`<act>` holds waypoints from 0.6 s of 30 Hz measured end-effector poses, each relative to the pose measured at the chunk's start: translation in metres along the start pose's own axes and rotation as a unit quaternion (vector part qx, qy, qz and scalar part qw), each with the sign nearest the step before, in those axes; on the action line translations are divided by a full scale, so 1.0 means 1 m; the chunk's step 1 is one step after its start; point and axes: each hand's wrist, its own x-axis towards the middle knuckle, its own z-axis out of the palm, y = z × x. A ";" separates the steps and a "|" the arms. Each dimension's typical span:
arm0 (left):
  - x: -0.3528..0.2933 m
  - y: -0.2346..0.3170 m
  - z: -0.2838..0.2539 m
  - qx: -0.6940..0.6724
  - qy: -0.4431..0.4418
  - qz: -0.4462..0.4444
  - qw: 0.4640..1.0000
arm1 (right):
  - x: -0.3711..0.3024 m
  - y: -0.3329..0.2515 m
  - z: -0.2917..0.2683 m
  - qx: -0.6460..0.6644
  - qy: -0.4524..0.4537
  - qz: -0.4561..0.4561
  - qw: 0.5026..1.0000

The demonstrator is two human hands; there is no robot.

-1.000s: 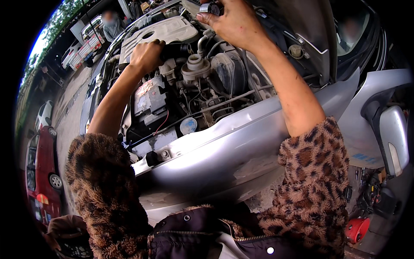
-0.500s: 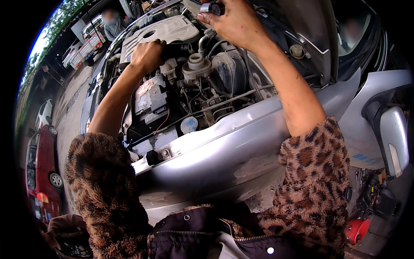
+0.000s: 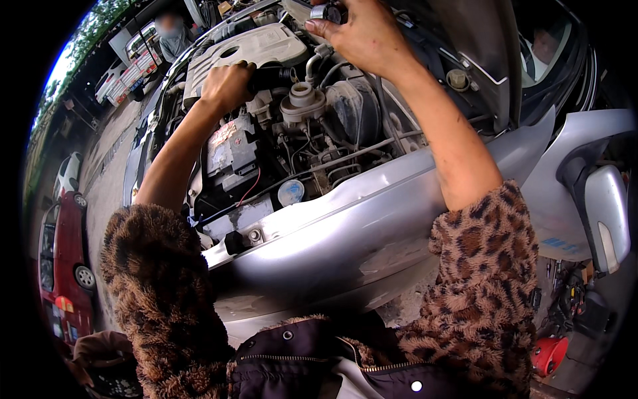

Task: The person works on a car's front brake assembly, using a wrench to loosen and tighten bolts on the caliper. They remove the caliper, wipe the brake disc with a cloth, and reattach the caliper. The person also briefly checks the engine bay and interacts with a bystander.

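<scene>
My left hand point(image 3: 228, 85) is closed at the near edge of the beige engine cover point(image 3: 266, 43), wrapped round a black ribbed hose point(image 3: 274, 74). Its fingertips are partly hidden. At the top edge, my right hand point(image 3: 365, 33) grips a small round piece with a shiny metal rim point(image 3: 325, 13) between thumb and fingers; its exact kind is unclear and the frame cuts the hand off. Between and below my hands sit a round reservoir with an open-looking neck point(image 3: 304, 96), a black brake booster point(image 3: 355, 112) and a battery point(image 3: 232, 149).
A silver fender point(image 3: 345, 226) lies between me and the engine bay. The raised hood point(image 3: 478, 46) stands at the right, near a side mirror point(image 3: 606, 213). Tools point(image 3: 575, 299) and a red object point(image 3: 550, 356) lie on the ground. A person point(image 3: 174, 40) is at the far left.
Beside my left hand, the black hose's ribbed end has shifted slightly and shows more. Both hands stay nearly in place. The person behind the windshield has moved.
</scene>
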 end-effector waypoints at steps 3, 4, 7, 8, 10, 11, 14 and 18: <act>-0.006 0.002 -0.005 -0.012 0.008 -0.005 1.000 | -0.001 0.007 0.004 0.014 0.005 -0.004 1.000; -0.010 0.001 -0.009 -0.017 0.009 -0.010 1.000 | 0.000 0.007 0.006 0.028 0.004 -0.005 1.000; -0.021 -0.006 -0.012 -0.072 -0.008 -0.069 0.995 | -0.002 -0.002 0.010 0.020 -0.025 0.040 0.999; -0.020 -0.010 -0.012 -0.093 0.027 -0.064 0.993 | 0.000 0.011 0.012 -0.014 -0.010 -0.030 0.999; -0.027 -0.021 -0.014 -0.165 0.050 -0.100 0.980 | 0.002 0.023 0.012 -0.024 -0.019 -0.027 0.999; -0.033 -0.032 -0.015 -0.212 0.066 -0.124 0.967 | 0.002 0.019 0.016 -0.027 -0.028 0.014 0.999; -0.059 -0.066 -0.026 -0.290 0.078 -0.225 0.927 | 0.004 0.023 0.030 -0.057 -0.010 -0.047 0.997; -0.127 -0.102 -0.036 -0.427 0.129 -0.262 0.856 | -0.013 -0.002 0.053 0.048 -0.086 -0.014 0.995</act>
